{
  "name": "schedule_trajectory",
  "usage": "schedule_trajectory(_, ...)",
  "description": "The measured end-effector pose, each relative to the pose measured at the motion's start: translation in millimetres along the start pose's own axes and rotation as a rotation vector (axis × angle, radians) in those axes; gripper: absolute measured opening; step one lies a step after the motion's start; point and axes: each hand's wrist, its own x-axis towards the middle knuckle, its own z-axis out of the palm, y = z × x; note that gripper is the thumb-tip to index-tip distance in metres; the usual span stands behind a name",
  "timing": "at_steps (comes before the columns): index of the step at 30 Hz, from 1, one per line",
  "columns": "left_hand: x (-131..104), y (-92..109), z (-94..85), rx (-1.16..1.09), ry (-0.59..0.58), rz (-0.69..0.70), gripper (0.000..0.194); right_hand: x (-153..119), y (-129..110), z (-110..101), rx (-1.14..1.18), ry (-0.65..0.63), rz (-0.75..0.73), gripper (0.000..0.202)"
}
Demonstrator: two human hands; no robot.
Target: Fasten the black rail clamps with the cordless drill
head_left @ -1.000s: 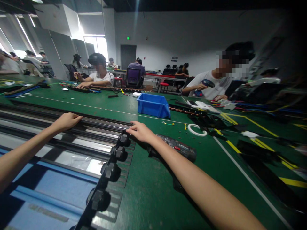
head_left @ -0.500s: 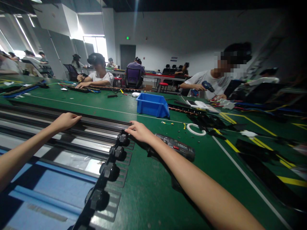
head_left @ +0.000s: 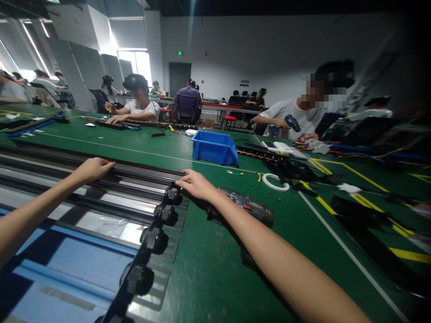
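A long metal frame with black rails point(head_left: 148, 174) lies across the left of the table. My left hand point(head_left: 94, 169) is closed over the far rail, its fingertips curled down and partly hidden. At that rail's right end my right hand point(head_left: 195, 184) pinches the corner, thumb and fingers close together. Just below the right fingers runs a black end strip with several black cable glands point(head_left: 154, 239) and slotted tabs point(head_left: 150, 287) sticking out to the right. A dark power drill point(head_left: 251, 206) lies on the table, partly behind my right forearm.
Beyond the frame stands a blue bin point(head_left: 213, 150) on the green table point(head_left: 215, 269). A white ring point(head_left: 275, 181), short wires and small dark bits lie to its right. Across the table a person point(head_left: 292, 119) holds a blue drill point(head_left: 292, 122); another person point(head_left: 141, 107) works further left.
My two hands and the frame stay in the same place. Across the table, the person at left has raised one hand slightly.
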Motion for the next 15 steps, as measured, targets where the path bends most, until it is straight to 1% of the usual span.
schedule_trajectory(7, 2.1, -1.6, 1.4, -0.014, 0.007, -0.015, 0.072, 2.4, 2.6, -0.1, -0.002, -0.02, -0.028, 0.032)
schedule_trajectory(15, 3.1, 1.0, -0.2, -0.009, 0.013, -0.044, 0.072, 1.5, 1.7, -0.2, 0.021, -0.033, -0.013, 0.034)
